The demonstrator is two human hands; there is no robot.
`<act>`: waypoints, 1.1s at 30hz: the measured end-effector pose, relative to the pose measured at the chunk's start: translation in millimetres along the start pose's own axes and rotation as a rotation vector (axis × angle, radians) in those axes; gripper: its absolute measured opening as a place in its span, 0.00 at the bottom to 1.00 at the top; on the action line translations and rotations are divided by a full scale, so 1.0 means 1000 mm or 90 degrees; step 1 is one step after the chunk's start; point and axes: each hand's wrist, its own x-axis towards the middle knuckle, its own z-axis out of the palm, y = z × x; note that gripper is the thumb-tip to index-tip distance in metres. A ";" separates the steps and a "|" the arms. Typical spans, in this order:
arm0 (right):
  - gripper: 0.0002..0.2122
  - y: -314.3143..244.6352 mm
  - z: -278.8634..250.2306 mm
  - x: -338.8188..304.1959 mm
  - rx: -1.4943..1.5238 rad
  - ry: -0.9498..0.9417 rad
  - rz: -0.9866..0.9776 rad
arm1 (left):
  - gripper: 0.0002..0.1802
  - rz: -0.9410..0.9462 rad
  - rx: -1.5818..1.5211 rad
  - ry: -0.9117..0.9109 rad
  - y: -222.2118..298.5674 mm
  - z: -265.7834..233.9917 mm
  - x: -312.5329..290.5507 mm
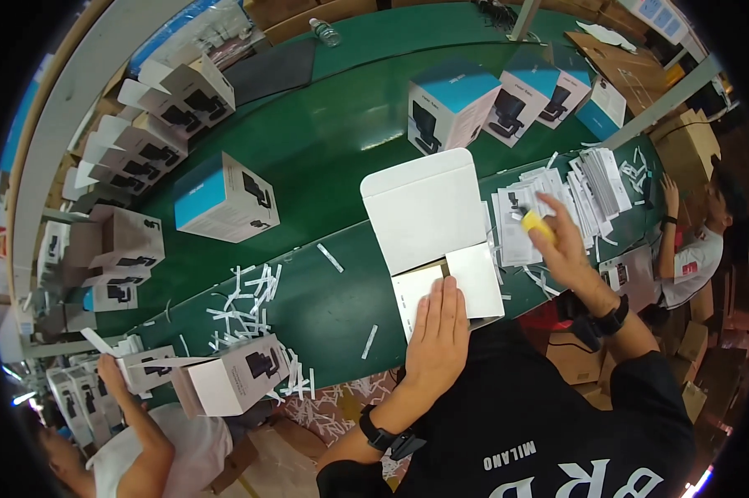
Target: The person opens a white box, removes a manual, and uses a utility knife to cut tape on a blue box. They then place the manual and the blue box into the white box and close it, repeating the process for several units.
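Observation:
An open white carton (pixel 424 217) stands at the bench's near edge, its large lid flap raised toward the far side. My left hand (pixel 437 336) lies flat across the white side flaps, fingers straight and together, with nothing in it. To the right, my right hand (pixel 564 249) is closed around a short yellow tool (pixel 537 225) with a black end, whose exact kind I cannot make out. That hand hovers over printed leaflets (pixel 516 241); whether it touches them is unclear. More leaflets are stacked (pixel 597 187) beyond it.
Several blue-topped cartons (pixel 453 87) stand at the far right, another (pixel 225 199) to the left. Paper strips (pixel 246 307) litter the green bench (pixel 325 224). At left, a co-worker's hand (pixel 113 373) is at cartons; another person (pixel 698 249) is at right.

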 end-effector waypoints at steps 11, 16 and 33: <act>0.10 -0.076 0.084 0.001 -0.072 -0.405 -0.172 | 0.11 0.097 -0.050 0.211 -0.008 0.021 -0.017; 0.10 -0.074 0.088 -0.007 -0.048 -0.425 -0.100 | 0.10 0.082 -0.076 0.234 -0.008 0.025 -0.020; 0.13 -0.066 0.122 -0.013 -0.147 -0.368 -0.353 | 0.10 0.078 -0.090 0.188 -0.012 0.025 -0.021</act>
